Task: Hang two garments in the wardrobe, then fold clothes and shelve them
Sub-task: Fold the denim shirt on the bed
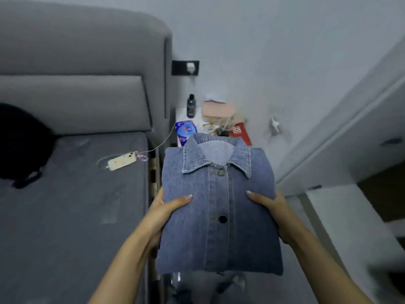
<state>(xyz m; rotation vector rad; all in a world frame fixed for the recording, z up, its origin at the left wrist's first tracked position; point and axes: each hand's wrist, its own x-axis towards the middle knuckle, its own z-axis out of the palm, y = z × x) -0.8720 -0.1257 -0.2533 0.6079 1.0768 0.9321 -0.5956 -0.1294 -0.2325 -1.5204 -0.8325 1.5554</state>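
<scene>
Both hands' fingers [158, 199] hidden under folded denim shirt [219, 207].

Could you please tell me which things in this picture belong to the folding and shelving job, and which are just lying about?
Part of the job:
- folded denim shirt, held up off the bed
- left hand and right hand, gripping its sides

Just lying about:
- phone with its cable, on the bed
- dark bottle, blue packet and red box on the bedside table
- black bag
</scene>
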